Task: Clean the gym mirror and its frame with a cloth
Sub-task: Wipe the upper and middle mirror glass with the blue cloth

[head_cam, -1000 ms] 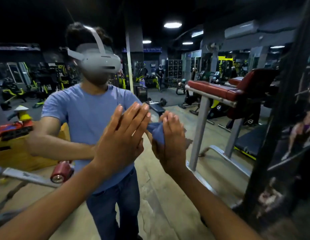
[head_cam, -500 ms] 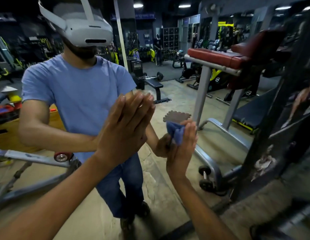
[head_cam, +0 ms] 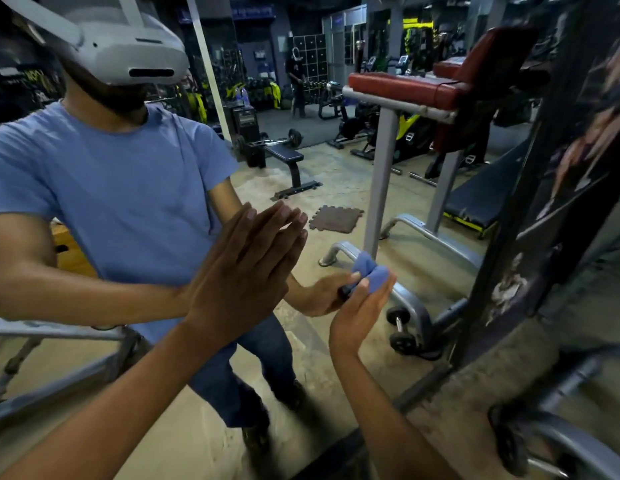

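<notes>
Mirror [head_cam: 336,174]: left hand [head_cam: 242,271] flat, fingers straight

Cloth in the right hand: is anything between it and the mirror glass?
Nothing visible. The right hand grips the blue cloth right at the mirror, meeting its own reflection. The left hand lies flat on the glass further left, clear of the cloth.
</notes>
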`<state>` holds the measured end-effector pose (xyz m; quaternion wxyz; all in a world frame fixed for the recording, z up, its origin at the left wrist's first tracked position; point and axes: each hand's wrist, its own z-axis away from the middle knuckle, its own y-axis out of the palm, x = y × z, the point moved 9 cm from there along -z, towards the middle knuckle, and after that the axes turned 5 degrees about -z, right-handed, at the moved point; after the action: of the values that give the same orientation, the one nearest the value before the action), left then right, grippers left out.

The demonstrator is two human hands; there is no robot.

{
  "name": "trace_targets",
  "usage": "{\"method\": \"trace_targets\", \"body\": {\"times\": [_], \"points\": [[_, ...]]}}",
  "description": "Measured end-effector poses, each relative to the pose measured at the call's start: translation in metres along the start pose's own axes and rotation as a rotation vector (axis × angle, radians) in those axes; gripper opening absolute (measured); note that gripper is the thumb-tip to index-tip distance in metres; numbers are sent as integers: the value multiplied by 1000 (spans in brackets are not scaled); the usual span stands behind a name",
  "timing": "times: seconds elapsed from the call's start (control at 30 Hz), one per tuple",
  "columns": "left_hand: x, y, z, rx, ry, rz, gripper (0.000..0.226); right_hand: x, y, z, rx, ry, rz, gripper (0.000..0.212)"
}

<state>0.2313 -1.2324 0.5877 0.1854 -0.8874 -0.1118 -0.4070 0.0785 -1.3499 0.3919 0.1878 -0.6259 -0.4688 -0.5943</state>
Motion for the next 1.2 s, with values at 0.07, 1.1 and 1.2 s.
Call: {"method": "trace_targets", "body": {"times": [0.07, 1.1, 1.2], "points": [[-4, 1, 1, -10, 21, 4, 55, 12, -1, -9, -171, 109, -14, 69], [39, 9, -161, 69, -23, 15, 54, 229, 57, -105, 275, -855, 233, 75], [53, 3, -168, 54, -38, -23, 60, 239, 48, -138, 235, -882, 209, 63]]}}
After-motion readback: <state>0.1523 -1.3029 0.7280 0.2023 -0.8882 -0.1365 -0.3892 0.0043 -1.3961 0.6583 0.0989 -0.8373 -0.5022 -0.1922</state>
